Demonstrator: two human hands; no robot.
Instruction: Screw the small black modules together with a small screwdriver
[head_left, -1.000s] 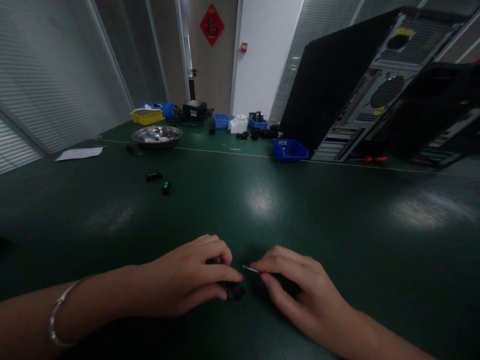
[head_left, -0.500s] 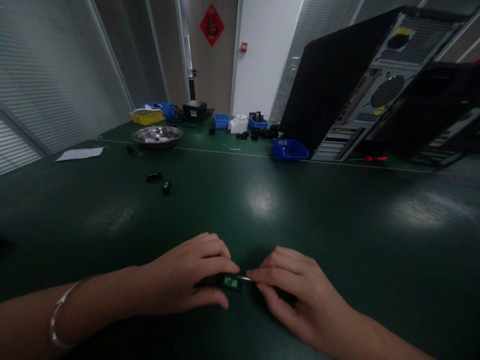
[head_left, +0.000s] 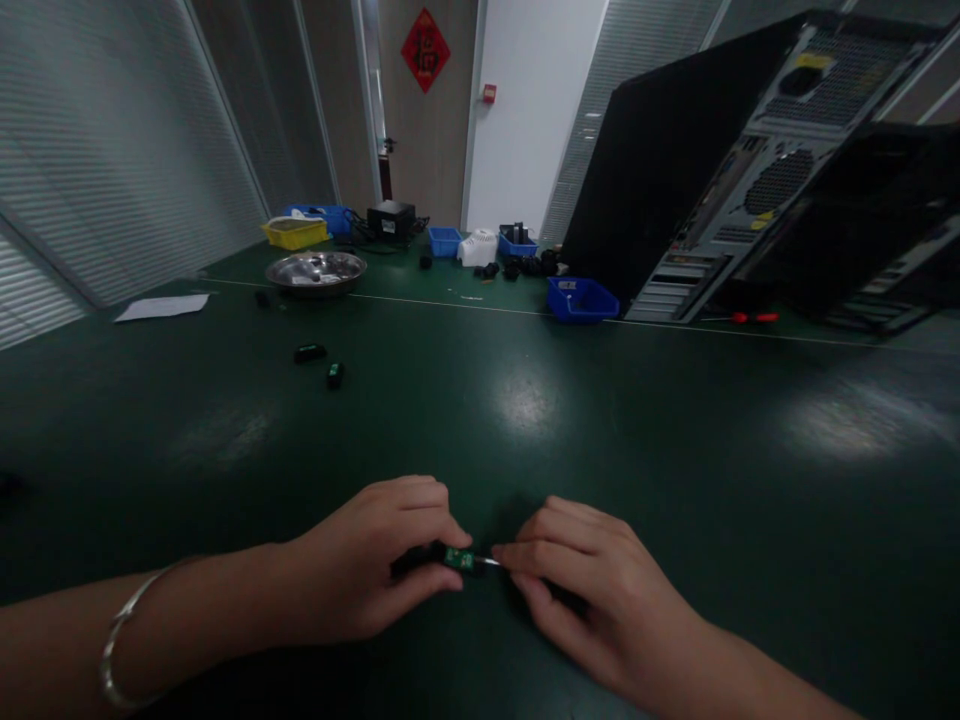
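Observation:
Between the thumb and index finger of my left hand (head_left: 397, 555) is a small black case with a green circuit board (head_left: 459, 558) showing on its upper side. My right hand (head_left: 592, 580) pinches a thin metal tool (head_left: 489, 561), whose bright tip reaches the right end of the case. The tool's handle is hidden in my fingers, so its kind does not show. Two similar small black pieces, one a black case with a green face (head_left: 334, 375) and the other a dark flat piece (head_left: 309, 353), lie further off to the left.
A steel bowl (head_left: 316, 287) holds small parts, with white paper (head_left: 163, 307) left of it. Yellow (head_left: 295, 234) and blue bins stand behind. At the right back are a blue bin (head_left: 582, 301) and a large black computer case (head_left: 667, 150).
My left thumb and index finger have closed onto the sides of the small black case, which has turned slightly. The metal tip has moved slightly down to the case's right end.

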